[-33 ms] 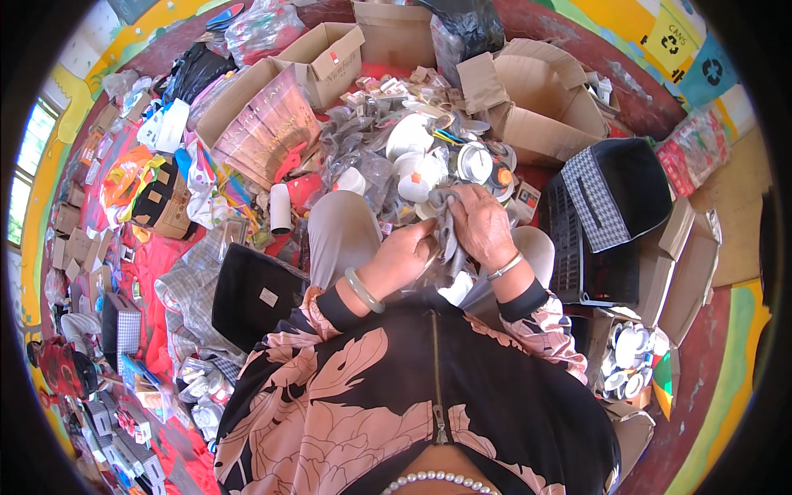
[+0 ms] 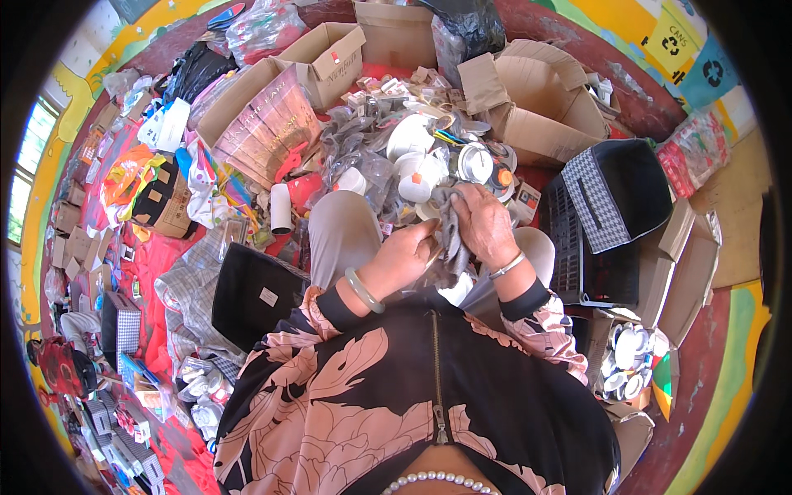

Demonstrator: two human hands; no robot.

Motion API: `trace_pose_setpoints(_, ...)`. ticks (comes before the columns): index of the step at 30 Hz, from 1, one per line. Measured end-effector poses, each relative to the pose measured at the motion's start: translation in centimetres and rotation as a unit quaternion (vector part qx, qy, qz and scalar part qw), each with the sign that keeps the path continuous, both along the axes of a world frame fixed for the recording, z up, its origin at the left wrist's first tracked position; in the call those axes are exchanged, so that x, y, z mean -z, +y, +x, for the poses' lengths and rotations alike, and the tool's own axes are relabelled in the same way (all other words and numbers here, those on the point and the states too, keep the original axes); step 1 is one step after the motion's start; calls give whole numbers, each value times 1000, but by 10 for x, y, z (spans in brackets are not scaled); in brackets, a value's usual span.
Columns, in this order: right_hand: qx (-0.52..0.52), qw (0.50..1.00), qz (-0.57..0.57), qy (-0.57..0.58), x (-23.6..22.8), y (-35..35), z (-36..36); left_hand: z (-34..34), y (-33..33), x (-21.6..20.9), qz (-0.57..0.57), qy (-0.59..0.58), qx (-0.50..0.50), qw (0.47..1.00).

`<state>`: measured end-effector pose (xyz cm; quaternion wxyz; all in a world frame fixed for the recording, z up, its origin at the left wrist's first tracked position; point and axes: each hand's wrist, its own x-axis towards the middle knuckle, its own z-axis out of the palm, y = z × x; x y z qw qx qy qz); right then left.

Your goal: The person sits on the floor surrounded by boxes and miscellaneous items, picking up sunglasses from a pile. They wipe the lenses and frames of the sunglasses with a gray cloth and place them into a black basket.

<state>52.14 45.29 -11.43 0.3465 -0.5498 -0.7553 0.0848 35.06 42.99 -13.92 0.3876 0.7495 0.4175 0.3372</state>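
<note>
My right hand (image 2: 485,229) is closed round a crumpled grey cloth (image 2: 450,239) between my knees. Close against it, my left hand (image 2: 404,256) has its fingers pinched together. A thin pale curved edge shows by the left fingertips, but the cloth and fingers hide what it belongs to. Just beyond both hands lies a heap of mixed items. In it are white rounded pieces (image 2: 419,175), a round white lid-like piece (image 2: 474,163), an orange cap (image 2: 505,176) and grey clear plastic wrapping (image 2: 363,169). Something white (image 2: 456,289) shows below the cloth.
A black fabric bin (image 2: 256,295) stands by my left knee. To the right is a dark plastic crate (image 2: 569,223) with a houndstooth-patterned box (image 2: 619,194). An open cardboard box (image 2: 549,111) stands beyond the heap. A white cardboard tube (image 2: 281,208) leans at left.
My right hand and the grey cloth have shifted very slightly to the right. My left hand stays where it was.
</note>
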Motion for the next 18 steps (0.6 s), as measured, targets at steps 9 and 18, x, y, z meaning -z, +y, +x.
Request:
trace_pose_setpoints(9, 91, 868, -12, 487, 19, 42, 73, -11, 5, 40, -307, -311, -30, 899)
trace_pose_setpoints(18, -56, 995, 84, 25, 35, 0, -44, 9, 14, 22, -395, -526, -85, 748)
